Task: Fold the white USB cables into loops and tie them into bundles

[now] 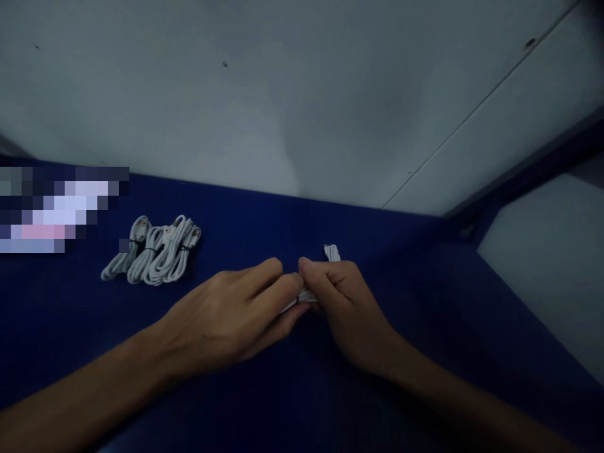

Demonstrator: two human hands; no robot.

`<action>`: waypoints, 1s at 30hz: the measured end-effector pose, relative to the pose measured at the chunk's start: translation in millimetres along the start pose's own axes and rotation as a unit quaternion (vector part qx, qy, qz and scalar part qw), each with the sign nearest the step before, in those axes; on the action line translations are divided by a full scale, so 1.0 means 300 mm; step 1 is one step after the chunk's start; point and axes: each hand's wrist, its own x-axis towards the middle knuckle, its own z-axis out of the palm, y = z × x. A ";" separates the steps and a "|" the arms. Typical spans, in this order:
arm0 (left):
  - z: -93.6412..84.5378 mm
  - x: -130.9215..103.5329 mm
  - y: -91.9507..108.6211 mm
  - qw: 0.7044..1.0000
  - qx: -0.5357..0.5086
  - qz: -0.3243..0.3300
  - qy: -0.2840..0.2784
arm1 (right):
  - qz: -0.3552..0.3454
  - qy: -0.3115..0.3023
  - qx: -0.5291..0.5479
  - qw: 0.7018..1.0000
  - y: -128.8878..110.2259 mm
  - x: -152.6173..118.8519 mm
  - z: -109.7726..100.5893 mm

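Both hands meet above the blue surface, closed around a coiled white cable (309, 296) with a dark tie across it. My left hand (236, 305) grips it from the left, its fingers bent over the bundle. From the right, my right hand (346, 302) pinches the cable with thumb and fingers pressed in close. Most of the coil is hidden by the fingers. Beyond my right hand the looped end of a white cable (333, 252) sticks out; whether it belongs to the held bundle I cannot tell. Farther left lie several coiled white cables (158, 251) bound with dark ties.
The blue tabletop (264, 220) runs under the hands and ends at a pale wall (212, 113) behind. At the far left a pixelated bright patch (56, 217) covers something unreadable. A pale panel (547, 251) with a dark blue frame stands on the right.
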 end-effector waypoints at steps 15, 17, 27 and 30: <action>-0.019 0.017 -0.026 0.991 0.101 0.089 -0.017 | 0.077 -0.091 0.073 0.990 -0.028 0.014 -0.025; -0.020 0.018 -0.025 0.990 0.102 0.093 -0.014 | 0.086 -0.102 0.084 0.987 -0.027 0.013 -0.028; -0.021 0.014 -0.021 0.997 0.049 0.055 -0.008 | 0.084 -0.102 0.063 0.989 -0.026 0.010 -0.033; -0.015 0.009 -0.013 0.996 -0.067 -0.048 -0.038 | -0.009 -0.010 -0.060 0.998 -0.026 0.012 -0.031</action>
